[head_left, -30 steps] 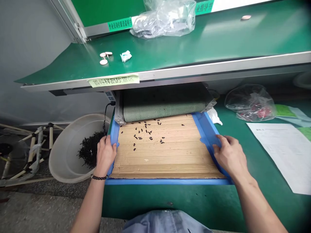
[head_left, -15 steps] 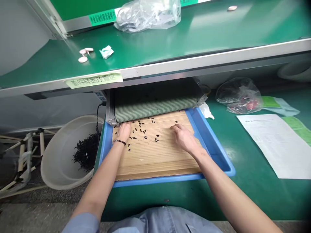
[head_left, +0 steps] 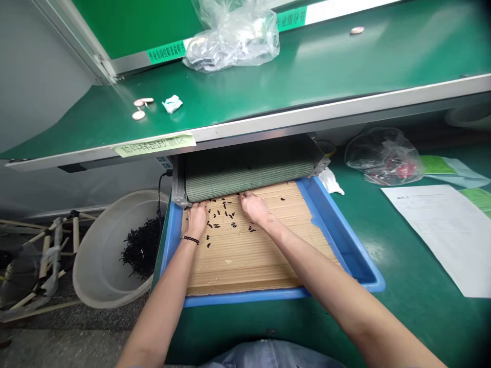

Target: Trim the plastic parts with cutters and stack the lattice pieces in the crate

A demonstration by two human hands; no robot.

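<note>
Small black parts (head_left: 233, 225) lie scattered over a flat cardboard sheet (head_left: 253, 266) inside a blue tray (head_left: 337, 245). My left hand (head_left: 197, 220), a dark beaded bracelet at its wrist, rests at the sheet's far left with its fingers bent together. What its fingertips hold, if anything, is hidden. Right of it, my right hand (head_left: 254, 207) is closed in a pinch at the sheet's far edge; a dark bit shows at its fingertips, too small to identify. Just beyond both hands is the ribbed green belt (head_left: 249, 179) of a machine, overhanging the tray.
A green shelf (head_left: 307, 76) crosses above the machine, carrying a clear plastic bag (head_left: 233, 48). On the left a white tub (head_left: 95, 266) holds a heap of black parts (head_left: 141, 248). Printed paper (head_left: 433, 225) and another plastic bag (head_left: 387, 156) lie on the right of the bench.
My right hand has moved left across the cardboard, from its right side to the belt's edge near the middle. My left hand stays at about the same place. The view has shifted slightly.
</note>
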